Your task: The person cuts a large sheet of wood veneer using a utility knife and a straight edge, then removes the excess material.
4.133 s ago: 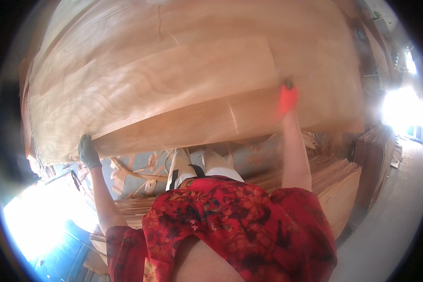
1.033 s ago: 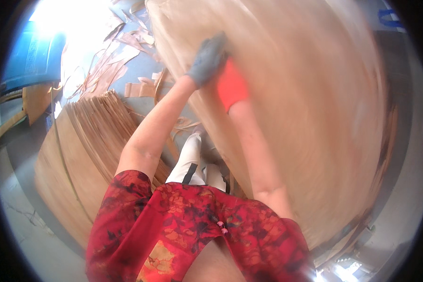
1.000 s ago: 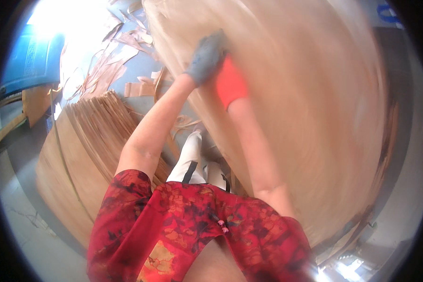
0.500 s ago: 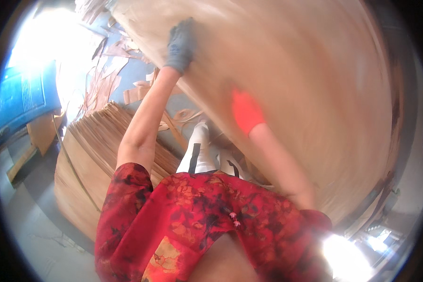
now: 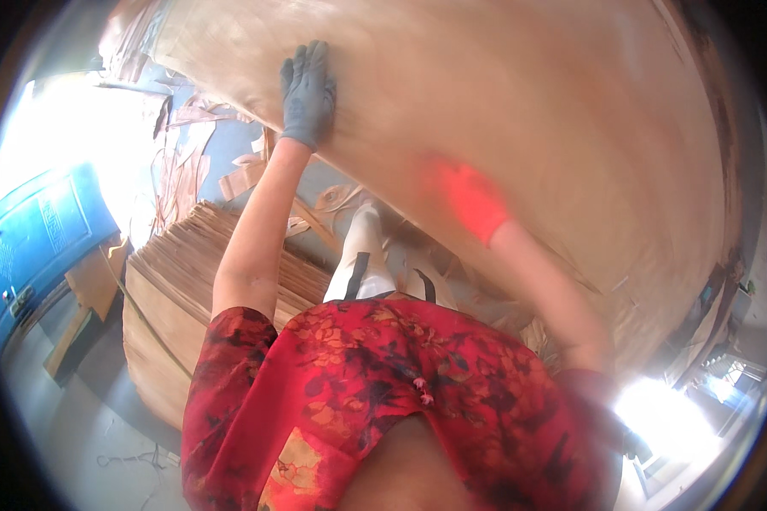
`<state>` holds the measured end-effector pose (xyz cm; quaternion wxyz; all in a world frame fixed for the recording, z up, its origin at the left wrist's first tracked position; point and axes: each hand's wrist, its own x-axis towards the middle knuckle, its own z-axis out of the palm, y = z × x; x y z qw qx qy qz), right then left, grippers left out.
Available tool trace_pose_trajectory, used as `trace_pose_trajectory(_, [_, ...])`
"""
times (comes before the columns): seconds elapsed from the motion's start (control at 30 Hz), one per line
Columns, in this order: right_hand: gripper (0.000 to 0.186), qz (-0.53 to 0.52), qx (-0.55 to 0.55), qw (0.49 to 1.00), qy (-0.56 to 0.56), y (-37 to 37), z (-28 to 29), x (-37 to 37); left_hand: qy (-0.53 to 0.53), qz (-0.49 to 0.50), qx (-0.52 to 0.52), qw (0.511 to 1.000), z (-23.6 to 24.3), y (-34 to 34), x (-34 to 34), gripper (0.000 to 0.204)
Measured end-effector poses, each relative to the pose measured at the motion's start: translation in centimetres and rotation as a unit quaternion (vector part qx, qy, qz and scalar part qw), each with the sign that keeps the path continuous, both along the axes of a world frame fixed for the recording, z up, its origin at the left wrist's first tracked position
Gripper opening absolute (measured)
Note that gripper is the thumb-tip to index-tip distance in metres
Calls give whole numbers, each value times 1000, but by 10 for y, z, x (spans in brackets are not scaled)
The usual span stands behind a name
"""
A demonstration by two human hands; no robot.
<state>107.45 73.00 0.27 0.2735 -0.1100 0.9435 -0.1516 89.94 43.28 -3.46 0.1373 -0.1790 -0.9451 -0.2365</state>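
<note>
A wide, thin tan wood veneer sheet (image 5: 571,136) spreads before me across the upper and right part of the view. My left hand (image 5: 308,98), in a grey glove, lies flat on it close to its left edge, fingers stretched out. Over the middle of the near side is my right hand (image 5: 467,194) in a bright red glove. Motion smears its fingers, so their pose and whether they touch the sheet do not show.
To the left stands a stack of veneer sheets (image 5: 175,298) with ragged edges. Torn veneer strips (image 5: 183,162) litter the floor beyond it. A blue door (image 5: 55,234) and a wooden board (image 5: 98,281) are at the far left. Bright light comes in behind.
My left hand has shifted slightly left and down in the view, its fingers now showing clearly. The right hand has moved a little to the right, still blurred. The whole view has turned slightly.
</note>
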Motion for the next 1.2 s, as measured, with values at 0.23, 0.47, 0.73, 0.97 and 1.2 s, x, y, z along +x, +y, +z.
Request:
trace_pose_trajectory(0.23, [60, -18, 5, 998, -59, 16, 58, 9, 43, 42, 34, 998, 33, 53, 30, 60])
trace_pose_trajectory(0.47, [55, 14, -5, 1000, -19, 30, 24, 18, -2, -52, -4, 999, 5, 124, 84, 55])
trace_pose_trajectory(0.73, [51, -22, -52, 998, -16, 114, -2, 76, 24, -52, -20, 998, 8, 127, 87, 54])
trace_pose_trajectory(0.97, [52, 9, -3, 999, -37, 150, 36, 85, 23, -35, -45, 998, 14, 132, 84, 51])
trace_pose_trajectory(1.2, [44, -17, -4, 999, -33, 209, 46, 123, 34, -33, -52, 998, 7, 133, 88, 49])
